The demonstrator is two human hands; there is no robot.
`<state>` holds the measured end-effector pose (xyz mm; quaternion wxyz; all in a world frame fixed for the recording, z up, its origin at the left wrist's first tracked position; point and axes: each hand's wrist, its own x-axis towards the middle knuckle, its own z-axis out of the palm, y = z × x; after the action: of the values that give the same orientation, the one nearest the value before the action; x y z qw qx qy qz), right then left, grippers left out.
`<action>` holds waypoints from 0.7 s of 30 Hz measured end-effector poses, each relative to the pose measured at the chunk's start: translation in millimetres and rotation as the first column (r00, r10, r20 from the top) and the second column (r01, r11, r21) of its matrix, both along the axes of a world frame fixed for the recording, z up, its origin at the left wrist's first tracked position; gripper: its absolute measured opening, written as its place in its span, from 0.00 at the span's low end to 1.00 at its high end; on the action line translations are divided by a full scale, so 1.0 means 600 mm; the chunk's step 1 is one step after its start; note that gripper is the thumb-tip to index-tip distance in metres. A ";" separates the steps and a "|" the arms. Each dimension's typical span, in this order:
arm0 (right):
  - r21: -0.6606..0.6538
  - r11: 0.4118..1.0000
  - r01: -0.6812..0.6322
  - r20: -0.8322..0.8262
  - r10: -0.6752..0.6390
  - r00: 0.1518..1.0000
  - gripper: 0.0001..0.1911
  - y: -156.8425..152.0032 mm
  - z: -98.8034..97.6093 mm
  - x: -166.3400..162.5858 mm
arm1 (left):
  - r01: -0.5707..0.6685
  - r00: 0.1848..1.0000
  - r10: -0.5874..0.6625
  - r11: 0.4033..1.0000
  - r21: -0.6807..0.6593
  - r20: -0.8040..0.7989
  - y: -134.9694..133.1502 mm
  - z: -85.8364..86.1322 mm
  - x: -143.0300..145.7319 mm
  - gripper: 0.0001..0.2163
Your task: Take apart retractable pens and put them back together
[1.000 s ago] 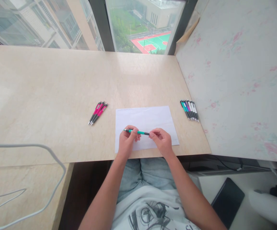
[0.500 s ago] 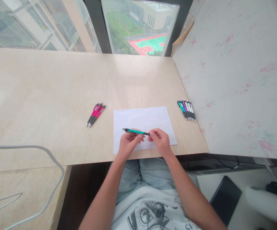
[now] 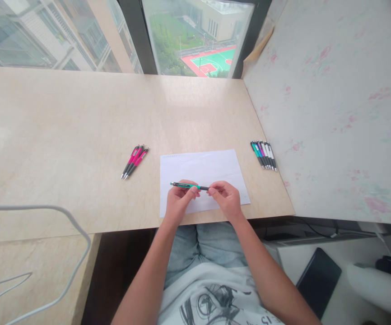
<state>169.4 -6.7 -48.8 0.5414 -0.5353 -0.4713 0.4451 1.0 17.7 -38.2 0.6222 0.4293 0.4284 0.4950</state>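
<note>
A green and black pen (image 3: pixel 181 185) lies nearly level between my two hands, above a white sheet of paper (image 3: pixel 198 164). My left hand (image 3: pixel 179 201) pinches its green barrel, thumb on the near side. At the right, the fingertips of my right hand (image 3: pixel 227 197) close on the dark grip end, and the tip is hidden by them. The black clip side of the pen faces up. Off to the left, several pink and black pens (image 3: pixel 135 161) lie bunched on the table. A row of several green, purple and white pens (image 3: pixel 263 155) rests to the right of the paper.
The pale table (image 3: pixel 80 122) runs back to a window. On its right stands a wall with flowered paper (image 3: pixel 331 113). A grey cable (image 3: pixel 76 221) loops over the left front. Below right, a dark flat device (image 3: pixel 319 282) lies on a white surface.
The pen has rolled in my fingers, so its black clip side now shows where plain green showed before. Both hands and the pen have shifted slightly left.
</note>
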 end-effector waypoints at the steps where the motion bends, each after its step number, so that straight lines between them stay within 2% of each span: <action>1: 0.023 1.000 0.009 -0.012 -0.009 1.000 0.10 0.001 -0.001 0.001 | -0.006 1.000 0.006 1.000 -0.009 0.004 0.000 0.000 0.000 0.10; 5: 0.044 0.998 -0.035 -0.111 0.040 0.993 0.21 0.004 0.001 0.004 | -0.005 0.999 0.006 0.999 -0.032 0.034 0.001 0.001 0.000 0.10; 8: -0.009 0.999 -0.051 -0.100 0.050 0.994 0.17 0.004 0.005 0.004 | -0.006 0.999 0.008 0.999 -0.038 0.048 0.000 0.002 0.000 0.10; 12: -0.072 0.997 -0.001 -0.045 -0.002 0.999 0.16 0.001 0.006 0.001 | -0.017 0.999 0.018 0.999 -0.042 0.039 0.000 0.004 -0.001 0.11; 16: -0.009 0.999 0.036 -0.075 -0.037 0.997 0.12 0.002 0.003 0.002 | -0.023 0.999 0.024 0.999 -0.029 0.031 0.000 0.006 0.000 0.12; 19: 0.039 0.999 0.014 -0.063 -0.011 0.998 0.15 0.003 0.003 0.004 | -0.021 0.999 0.021 1.000 -0.020 0.027 0.001 0.006 0.001 0.11; 21: 0.024 1.000 -0.003 -0.068 0.004 0.998 0.16 0.003 0.003 0.004 | -0.014 1.000 0.015 1.000 -0.018 0.025 0.001 0.004 0.001 0.11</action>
<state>171.6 -5.0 -46.8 0.5628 -0.5126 -0.4588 0.4583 1.5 18.1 -35.6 0.6276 0.4146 0.4280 0.5011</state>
